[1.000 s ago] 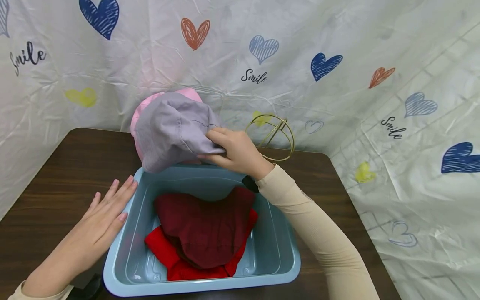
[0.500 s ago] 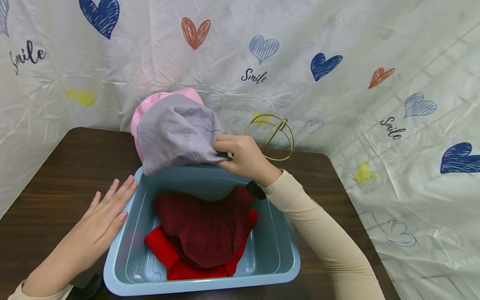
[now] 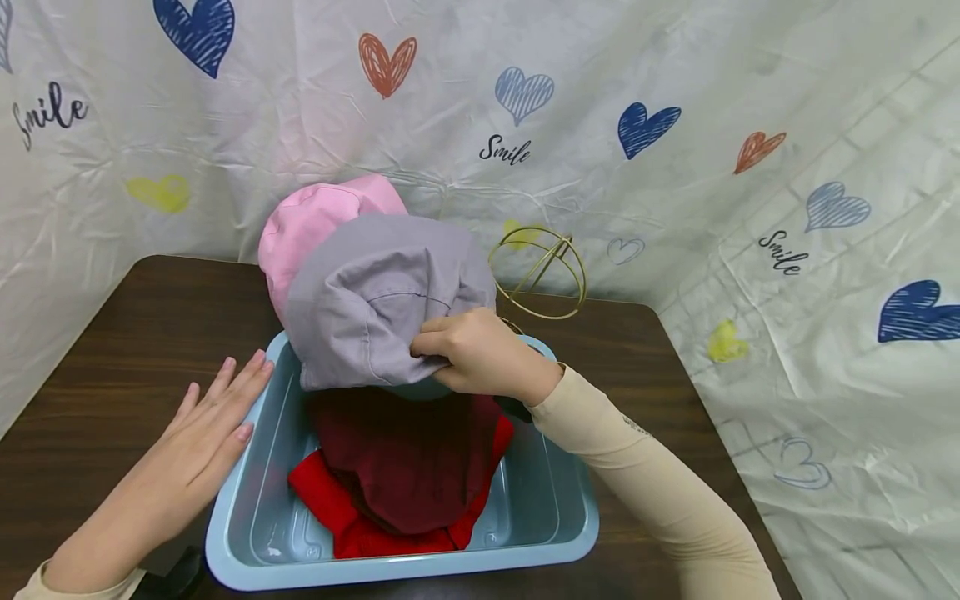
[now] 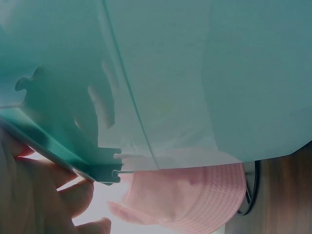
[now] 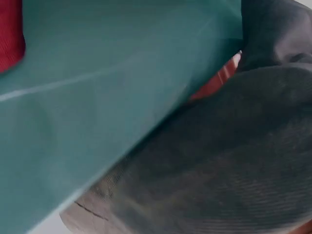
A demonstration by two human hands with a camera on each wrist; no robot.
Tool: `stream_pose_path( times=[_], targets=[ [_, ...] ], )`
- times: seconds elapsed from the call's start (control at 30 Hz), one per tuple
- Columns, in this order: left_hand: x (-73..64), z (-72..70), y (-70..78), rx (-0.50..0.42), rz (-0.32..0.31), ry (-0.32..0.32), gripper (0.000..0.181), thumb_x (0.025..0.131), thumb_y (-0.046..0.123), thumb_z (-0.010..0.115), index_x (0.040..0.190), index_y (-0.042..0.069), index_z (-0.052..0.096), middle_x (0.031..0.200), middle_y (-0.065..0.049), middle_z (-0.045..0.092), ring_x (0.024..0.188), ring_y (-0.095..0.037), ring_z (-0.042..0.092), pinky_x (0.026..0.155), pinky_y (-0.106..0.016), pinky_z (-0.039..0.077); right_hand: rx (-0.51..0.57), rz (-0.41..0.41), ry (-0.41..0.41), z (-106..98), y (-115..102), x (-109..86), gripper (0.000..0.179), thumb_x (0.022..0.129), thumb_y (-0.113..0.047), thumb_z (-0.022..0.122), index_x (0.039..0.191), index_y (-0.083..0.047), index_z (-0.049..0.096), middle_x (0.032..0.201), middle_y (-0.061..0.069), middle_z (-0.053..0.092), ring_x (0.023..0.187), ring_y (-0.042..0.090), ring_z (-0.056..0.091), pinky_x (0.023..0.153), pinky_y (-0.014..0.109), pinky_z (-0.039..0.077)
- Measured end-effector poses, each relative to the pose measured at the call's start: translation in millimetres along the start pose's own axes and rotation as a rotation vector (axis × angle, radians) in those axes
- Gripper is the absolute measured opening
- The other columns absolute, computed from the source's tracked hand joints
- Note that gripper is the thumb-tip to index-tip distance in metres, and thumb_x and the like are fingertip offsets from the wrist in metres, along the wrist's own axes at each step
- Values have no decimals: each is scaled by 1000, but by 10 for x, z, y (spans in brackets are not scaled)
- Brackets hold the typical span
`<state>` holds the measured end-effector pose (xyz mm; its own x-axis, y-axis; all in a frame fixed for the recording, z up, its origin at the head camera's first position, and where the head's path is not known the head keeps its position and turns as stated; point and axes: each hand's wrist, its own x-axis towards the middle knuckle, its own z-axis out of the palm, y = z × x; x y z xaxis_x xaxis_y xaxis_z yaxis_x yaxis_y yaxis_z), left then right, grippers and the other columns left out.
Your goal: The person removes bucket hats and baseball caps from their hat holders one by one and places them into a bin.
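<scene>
Heart-printed white sheeting (image 3: 585,50) hangs behind the dark wood-grain table (image 3: 97,375), where we have a light-blue rectangular plastic tub (image 3: 405,567). Our right hand (image 3: 483,354) pinches a crumpled grey cloth hat (image 3: 352,292) by its near edge, right of the middle, so most of it lies leftward of and beyond our fingers, its wider span running roughly across the tub. We see it over the far rim, its near hem above a dark maroon cloth hat (image 3: 408,475) lying on bright-red cloth (image 3: 337,517); whether those hats touch, we cannot tell. Behind, leftward, sits a pink fabric bucket hat (image 3: 311,229). Our left hand (image 3: 198,446), fingers straight, rests against the left rim, farther from the gripped edge.
</scene>
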<state>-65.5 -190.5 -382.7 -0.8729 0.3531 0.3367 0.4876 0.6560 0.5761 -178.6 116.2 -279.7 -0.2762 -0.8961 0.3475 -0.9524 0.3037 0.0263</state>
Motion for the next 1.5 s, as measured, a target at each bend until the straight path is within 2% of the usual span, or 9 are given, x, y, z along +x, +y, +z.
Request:
stream_pose_path(
  times=[0.13,0.33,0.5,0.63,0.77,0.9,0.97,1.17,1.5],
  targets=[
    [-1,2,-5,-1,1,0,61,97,13,46,152,19,20,157,-4,15,143,-31,4,107,-62,-5,19,52,-73,40,-51,-31,22,63,6,56,72,-13,58,65,-6,50,55,9,41,49,23,36],
    [-5,2,-12,-4,4,5,61,97,13,46,152,18,20,157,-4,16,143,-30,4,107,-62,-5,48,108,-185,117,-165,-39,21,67,4,58,65,-15,48,58,-8,37,55,7,34,51,24,35],
    [-5,8,1,-11,4,7,61,97,12,45,152,18,20,157,-6,16,143,-31,5,107,-63,-5,86,126,-261,164,-256,-47,19,71,1,60,66,-14,48,57,-9,34,54,6,33,51,22,35],
    [-8,16,10,-15,10,14,60,97,11,45,152,17,21,157,-6,17,143,-30,5,107,-62,-5,121,115,-261,151,-299,-96,12,75,-8,65,71,-17,59,61,-10,47,58,3,45,56,19,40],
    [-11,16,14,-18,19,20,60,97,10,45,152,17,21,157,-5,17,144,-27,4,108,-61,-4,179,105,-215,123,-315,-165,11,77,-27,76,78,-20,68,72,-12,60,68,-1,53,61,15,42],
    [-9,12,16,-22,19,21,59,97,10,45,152,17,21,157,-4,16,144,-27,3,108,-61,-5,227,94,-232,132,-342,-214,15,77,-30,78,76,-18,69,65,-14,55,62,-1,47,59,13,39],
    [-9,9,16,-23,18,22,59,97,10,45,152,17,21,157,-4,16,144,-27,3,108,-61,-5,242,108,-276,155,-368,-224,14,79,-25,75,71,-18,66,59,-14,48,59,-1,43,57,13,36],
    [-11,9,8,-22,9,21,60,97,11,44,152,17,21,157,-4,16,143,-29,4,107,-62,-6,285,187,-448,251,-448,-234,31,84,-14,66,58,-17,48,54,-12,22,53,2,26,48,14,23],
    [-5,15,2,-24,7,9,60,98,11,44,152,18,19,157,-5,16,143,-29,3,107,-61,-6,314,103,-613,316,-583,-259,30,84,-15,68,58,-15,54,52,-13,31,52,1,29,47,11,26]
  ],
)
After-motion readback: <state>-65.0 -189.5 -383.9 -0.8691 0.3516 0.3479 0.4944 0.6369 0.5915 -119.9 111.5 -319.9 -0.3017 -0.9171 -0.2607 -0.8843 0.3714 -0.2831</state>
